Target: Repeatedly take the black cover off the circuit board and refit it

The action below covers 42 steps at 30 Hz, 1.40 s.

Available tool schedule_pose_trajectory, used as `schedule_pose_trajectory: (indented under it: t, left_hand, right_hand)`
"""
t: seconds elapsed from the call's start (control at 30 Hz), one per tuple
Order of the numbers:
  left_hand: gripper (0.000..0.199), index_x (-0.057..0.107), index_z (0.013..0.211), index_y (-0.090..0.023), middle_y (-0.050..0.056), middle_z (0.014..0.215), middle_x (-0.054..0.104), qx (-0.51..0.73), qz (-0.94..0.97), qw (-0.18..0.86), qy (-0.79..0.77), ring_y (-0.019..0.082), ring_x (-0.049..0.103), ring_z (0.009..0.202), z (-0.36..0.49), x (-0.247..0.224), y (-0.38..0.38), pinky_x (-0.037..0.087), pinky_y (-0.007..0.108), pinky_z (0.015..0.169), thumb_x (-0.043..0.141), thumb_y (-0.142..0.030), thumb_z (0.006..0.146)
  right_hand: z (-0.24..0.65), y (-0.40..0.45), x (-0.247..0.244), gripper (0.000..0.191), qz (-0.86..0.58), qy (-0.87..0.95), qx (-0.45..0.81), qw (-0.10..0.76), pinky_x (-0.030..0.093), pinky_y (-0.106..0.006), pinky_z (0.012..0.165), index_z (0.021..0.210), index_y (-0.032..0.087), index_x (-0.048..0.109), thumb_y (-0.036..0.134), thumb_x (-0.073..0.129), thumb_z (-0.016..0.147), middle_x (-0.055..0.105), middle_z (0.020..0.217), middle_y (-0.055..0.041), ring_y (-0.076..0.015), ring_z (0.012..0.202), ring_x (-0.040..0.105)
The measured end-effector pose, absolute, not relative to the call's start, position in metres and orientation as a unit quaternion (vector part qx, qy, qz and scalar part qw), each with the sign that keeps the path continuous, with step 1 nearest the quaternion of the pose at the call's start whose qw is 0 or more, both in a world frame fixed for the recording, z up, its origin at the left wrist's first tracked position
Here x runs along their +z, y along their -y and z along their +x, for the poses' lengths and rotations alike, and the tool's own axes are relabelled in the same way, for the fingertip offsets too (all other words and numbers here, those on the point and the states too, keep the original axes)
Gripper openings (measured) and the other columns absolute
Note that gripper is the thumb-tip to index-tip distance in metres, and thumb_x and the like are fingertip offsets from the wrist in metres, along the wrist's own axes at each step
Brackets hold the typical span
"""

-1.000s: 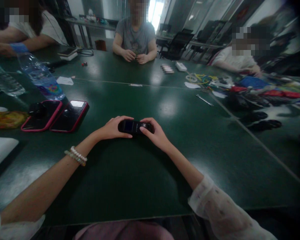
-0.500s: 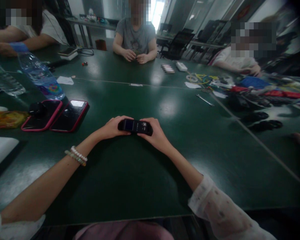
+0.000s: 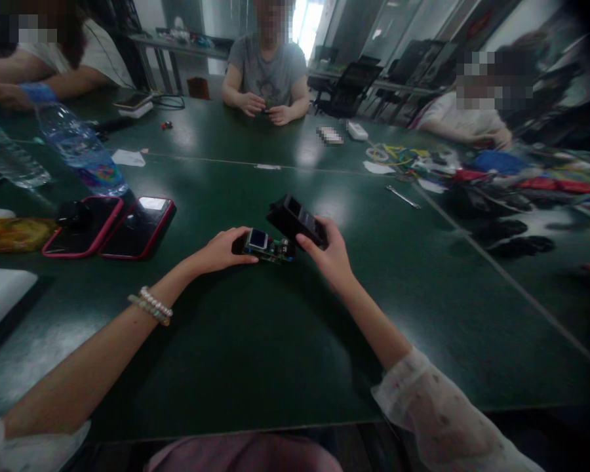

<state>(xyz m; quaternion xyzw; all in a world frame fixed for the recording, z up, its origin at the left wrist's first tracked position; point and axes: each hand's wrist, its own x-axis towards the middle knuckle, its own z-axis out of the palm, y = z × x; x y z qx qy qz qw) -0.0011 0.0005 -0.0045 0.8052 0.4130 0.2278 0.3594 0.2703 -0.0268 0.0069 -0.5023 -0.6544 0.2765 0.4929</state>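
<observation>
A green circuit board with a small square screen (image 3: 269, 246) is at the middle of the table, low over its surface. My left hand (image 3: 222, 250) grips its left end, with the thumb in front and the fingers behind. The black plastic cover (image 3: 295, 216), which has cut-out openings, is tilted up to the right of the board. My right hand (image 3: 332, 252) is closed round the cover's lower right end. Cover and board are apart, though the cover's lower edge overlaps the board's right end in view. Whether a lower shell lies under the board is hard to see.
Two phones in red cases (image 3: 137, 229) lie at the left, near plastic bottles (image 3: 81, 151). A wrench (image 3: 403, 196) rests to the right, before a heap of cables and bags (image 3: 516, 177). Three other people sit round the green table (image 3: 255, 367).
The black cover has come off the device. My right hand has lifted it up and to the right, baring the circuit board and screen. My left hand has stayed in place.
</observation>
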Motion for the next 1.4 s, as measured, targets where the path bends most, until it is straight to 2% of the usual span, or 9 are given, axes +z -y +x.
schedule_pose_trajectory:
  t: [0.2, 0.4, 0.57, 0.63, 0.87, 1.1, 1.2, 1.3, 1.4]
  left_hand:
    - [0.059, 0.056, 0.130, -0.023, 0.010, 0.129, 0.062, 0.212, 0.810, 0.346, -0.423, 0.030, 0.058, 0.118, -0.002, -0.005, -0.001, 0.044, 0.049, 0.101, 0.072, -0.054, 0.082]
    - [0.061, 0.055, 0.132, -0.024, 0.010, 0.130, 0.061, 0.207, 0.807, 0.349, -0.428, 0.031, 0.058, 0.118, -0.001, -0.002, 0.001, 0.044, 0.049, 0.101, 0.070, -0.055, 0.083]
    - [0.060, 0.056, 0.131, -0.021, 0.012, 0.130, 0.061, 0.200, 0.805, 0.354, -0.432, 0.032, 0.057, 0.119, -0.001, 0.001, 0.002, 0.043, 0.051, 0.101, 0.069, -0.054, 0.083]
    - [0.059, 0.056, 0.130, -0.021, 0.011, 0.130, 0.061, 0.201, 0.806, 0.353, -0.430, 0.032, 0.057, 0.119, -0.001, 0.001, 0.002, 0.043, 0.051, 0.101, 0.069, -0.054, 0.083]
    - [0.056, 0.057, 0.129, -0.022, 0.010, 0.129, 0.061, 0.201, 0.803, 0.357, -0.434, 0.031, 0.056, 0.119, -0.001, 0.001, 0.003, 0.044, 0.049, 0.100, 0.070, -0.053, 0.083]
    - [0.055, 0.057, 0.128, -0.022, 0.010, 0.126, 0.062, 0.210, 0.811, 0.342, -0.426, 0.030, 0.058, 0.116, -0.002, -0.004, 0.000, 0.045, 0.048, 0.098, 0.071, -0.051, 0.083]
    - [0.050, 0.059, 0.124, -0.021, 0.009, 0.124, 0.063, 0.214, 0.815, 0.338, -0.419, 0.030, 0.059, 0.114, -0.001, -0.004, 0.000, 0.045, 0.047, 0.097, 0.071, -0.050, 0.084]
    - [0.047, 0.061, 0.121, -0.021, 0.009, 0.123, 0.063, 0.216, 0.821, 0.328, -0.415, 0.030, 0.058, 0.114, -0.001, -0.002, 0.000, 0.045, 0.047, 0.097, 0.071, -0.049, 0.084]
    - [0.048, 0.060, 0.123, -0.021, 0.009, 0.123, 0.063, 0.218, 0.822, 0.325, -0.414, 0.030, 0.058, 0.114, 0.000, -0.003, 0.000, 0.046, 0.048, 0.098, 0.070, -0.048, 0.085]
  right_hand:
    - [0.292, 0.014, -0.005, 0.052, -0.578, 0.623, 0.165, 0.501, 0.052, -0.045, 0.084, 0.113, 0.024, 0.054, 0.059, 0.072, 0.078, 0.065, 0.101, -0.0068, -0.0259, 0.091, 0.062]
    - [0.300, 0.004, -0.025, 0.048, -0.604, 0.673, 0.089, 0.419, 0.047, -0.055, 0.092, 0.117, 0.019, 0.056, 0.049, 0.070, 0.082, 0.062, 0.111, -0.0150, -0.0336, 0.105, 0.057]
    - [0.299, 0.002, -0.032, 0.068, -0.622, 0.677, 0.067, 0.387, 0.041, -0.063, 0.098, 0.130, 0.018, 0.051, 0.057, 0.071, 0.078, 0.056, 0.121, -0.0187, -0.0392, 0.114, 0.049]
    - [0.298, 0.003, -0.030, 0.074, -0.622, 0.672, 0.061, 0.397, 0.041, -0.062, 0.099, 0.136, 0.017, 0.048, 0.060, 0.068, 0.080, 0.055, 0.122, -0.0193, -0.0390, 0.115, 0.048]
    - [0.295, 0.010, -0.022, 0.064, -0.604, 0.688, 0.049, 0.398, 0.043, -0.058, 0.100, 0.133, 0.019, 0.051, 0.056, 0.067, 0.083, 0.056, 0.121, -0.0173, -0.0365, 0.114, 0.049]
    - [0.296, 0.005, -0.029, 0.052, -0.600, 0.706, 0.063, 0.371, 0.045, -0.056, 0.102, 0.129, 0.013, 0.053, 0.029, 0.067, 0.081, 0.060, 0.124, -0.0192, -0.0358, 0.117, 0.055]
    - [0.293, 0.007, -0.024, 0.053, -0.576, 0.688, 0.103, 0.428, 0.048, -0.053, 0.100, 0.128, 0.015, 0.053, 0.035, 0.069, 0.082, 0.063, 0.122, -0.0172, -0.0329, 0.113, 0.060]
    - [0.285, 0.015, -0.012, 0.057, -0.517, 0.689, 0.149, 0.485, 0.051, -0.049, 0.099, 0.133, 0.023, 0.050, 0.046, 0.069, 0.085, 0.062, 0.125, -0.0121, -0.0290, 0.113, 0.062]
    - [0.273, 0.026, 0.000, 0.057, -0.466, 0.724, 0.170, 0.480, 0.050, -0.047, 0.101, 0.136, 0.027, 0.049, 0.048, 0.068, 0.087, 0.060, 0.129, -0.0099, -0.0277, 0.117, 0.060]
